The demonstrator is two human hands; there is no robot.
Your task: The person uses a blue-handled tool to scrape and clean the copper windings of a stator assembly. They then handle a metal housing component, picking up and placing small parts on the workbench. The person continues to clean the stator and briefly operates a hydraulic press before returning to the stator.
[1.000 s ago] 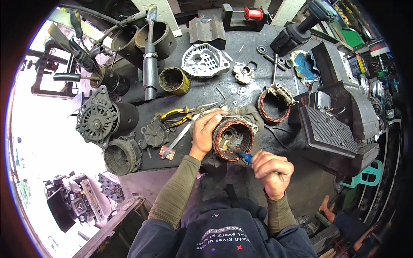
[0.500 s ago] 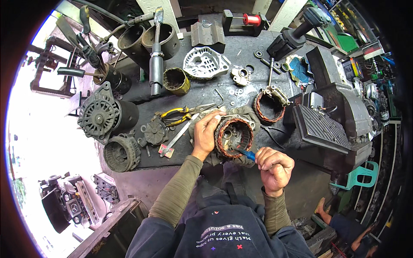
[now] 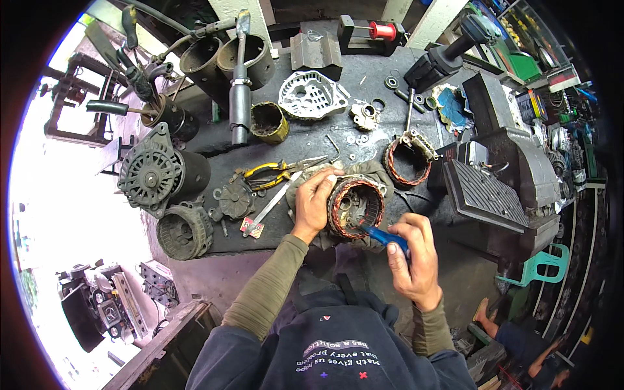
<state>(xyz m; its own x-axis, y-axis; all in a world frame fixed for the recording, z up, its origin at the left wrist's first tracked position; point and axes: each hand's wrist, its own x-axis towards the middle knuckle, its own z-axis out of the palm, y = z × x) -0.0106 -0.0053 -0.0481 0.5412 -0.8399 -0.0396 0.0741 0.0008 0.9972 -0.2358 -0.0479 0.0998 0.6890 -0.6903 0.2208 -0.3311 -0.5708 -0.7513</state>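
Clenched around a blue-handled screwdriver, the right hand points the tip into the open middle of a round copper-wound coil ring. The left hand clasps that ring by its left rim, fingers curled over the top, and steadies it on a grey rag near the front edge of the workbench.

From the head view — the only one — the bench is crowded. Yellow-handled pliers lie just left of the left hand, with a thin metal strip beside them. A second coil ring sits toward the right, and a black ribbed box lies beyond it at the right edge. A finned alternator and a dark round housing stand at the left edge; a pale cast end cover and a brass-coloured sleeve lie toward the back. Small washers are scattered between them.

As a judgement: the screwdriver tip works close to the copper windings, so a slip could nick the wire — or jab the holding fingers, which sit right at the rim. The rag underneath could let the ring slide if it is pushed sideways, and loose small parts could roll off the front edge.
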